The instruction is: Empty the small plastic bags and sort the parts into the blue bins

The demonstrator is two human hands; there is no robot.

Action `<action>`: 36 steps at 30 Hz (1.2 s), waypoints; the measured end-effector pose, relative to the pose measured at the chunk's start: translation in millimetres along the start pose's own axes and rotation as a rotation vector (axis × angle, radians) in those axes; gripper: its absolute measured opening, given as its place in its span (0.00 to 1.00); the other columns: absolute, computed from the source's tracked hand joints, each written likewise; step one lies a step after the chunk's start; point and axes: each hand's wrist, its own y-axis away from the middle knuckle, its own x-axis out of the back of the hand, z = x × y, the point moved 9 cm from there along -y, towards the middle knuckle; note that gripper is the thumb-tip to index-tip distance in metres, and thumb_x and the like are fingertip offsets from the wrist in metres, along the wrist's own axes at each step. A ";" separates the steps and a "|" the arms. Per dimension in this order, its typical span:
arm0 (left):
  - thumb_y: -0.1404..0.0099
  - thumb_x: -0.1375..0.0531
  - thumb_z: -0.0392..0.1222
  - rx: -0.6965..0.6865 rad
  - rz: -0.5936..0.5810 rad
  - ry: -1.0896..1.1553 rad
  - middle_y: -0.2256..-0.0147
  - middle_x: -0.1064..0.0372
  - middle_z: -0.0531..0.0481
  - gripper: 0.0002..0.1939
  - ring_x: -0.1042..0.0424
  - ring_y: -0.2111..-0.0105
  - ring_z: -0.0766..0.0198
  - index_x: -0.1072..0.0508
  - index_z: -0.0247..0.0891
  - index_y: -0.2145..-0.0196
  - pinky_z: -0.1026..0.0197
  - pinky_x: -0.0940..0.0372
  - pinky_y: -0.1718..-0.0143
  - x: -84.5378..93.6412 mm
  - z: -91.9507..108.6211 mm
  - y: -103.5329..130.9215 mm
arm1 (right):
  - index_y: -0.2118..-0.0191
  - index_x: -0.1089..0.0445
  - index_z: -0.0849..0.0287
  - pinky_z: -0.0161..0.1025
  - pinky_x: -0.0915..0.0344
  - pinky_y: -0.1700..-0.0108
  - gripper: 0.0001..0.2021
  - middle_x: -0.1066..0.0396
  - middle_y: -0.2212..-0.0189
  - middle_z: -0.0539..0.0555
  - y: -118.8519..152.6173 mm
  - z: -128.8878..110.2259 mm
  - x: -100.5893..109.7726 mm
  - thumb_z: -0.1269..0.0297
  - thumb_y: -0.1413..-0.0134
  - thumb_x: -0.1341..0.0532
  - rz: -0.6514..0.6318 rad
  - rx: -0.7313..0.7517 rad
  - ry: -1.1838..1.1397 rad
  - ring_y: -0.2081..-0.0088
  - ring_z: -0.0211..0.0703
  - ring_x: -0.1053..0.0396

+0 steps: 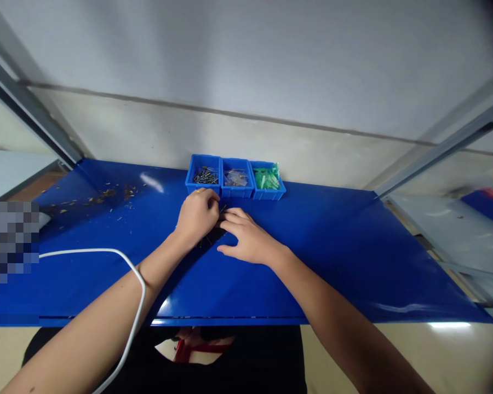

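Observation:
On the blue table (320,246), my left hand (198,215) is just in front of the left blue bin, its fingers curled together; what they hold, if anything, is hidden. My right hand (246,235) lies beside it to the right, palm down, fingers spread toward the left hand. A few thin dark pieces (207,241) lie on the table between and below the hands. The left bin (192,174) holds dark metal screws or pins. Clear plastic bags (235,178) fill the middle bin, and green packets (267,178) are in the right one.
Brown and pale debris (107,194) is scattered over the table's left part. A white cable (107,250) loops across my left forearm. Behind the bins stands a pale wall (156,128), with metal frame posts at both sides. A pixelated area covers the left edge.

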 end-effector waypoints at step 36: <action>0.35 0.22 0.53 0.074 -0.403 0.956 0.67 0.20 0.51 0.19 0.24 0.68 0.62 0.25 0.40 0.66 0.58 0.27 0.61 -43.9 35.8 16.9 | 0.56 0.32 0.48 0.43 0.31 0.67 0.12 0.27 0.78 0.46 21.3 44.4 53.5 0.47 0.23 0.38 0.635 -0.426 -0.420 0.73 0.51 0.21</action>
